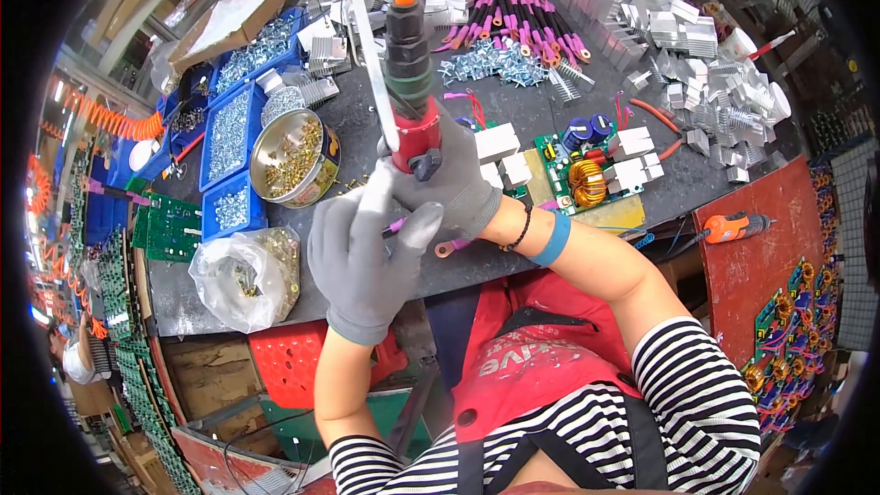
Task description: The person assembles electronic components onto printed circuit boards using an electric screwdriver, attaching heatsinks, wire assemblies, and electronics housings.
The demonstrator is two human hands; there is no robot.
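Both hands wear grey gloves and meet above the dark workbench [357, 284]. My right hand [458, 179] is closed around the red lower part of a power screwdriver [410, 64], whose black body leads up to an orange hose. The screwdriver partly covers its fingers. My left hand [362, 252] is beside the tool's red end, index finger reaching up to it and thumb apart; nothing clearly shows in its fingers. Right of my right hand lies a green circuit board [553, 154] with blue capacitors, a copper coil [588, 183] and white blocks. A purple cable lug [446, 248] lies under my hands.
Left are a round tin of brass-coloured screws [321, 170], blue screw bins [240, 174] and an opened plastic bag [215, 284]. Farther back lie silver screws [495, 66], black-and-purple cables [513, 14] and piled heat sinks [687, 37]. An orange electric tool [733, 227] lies right.
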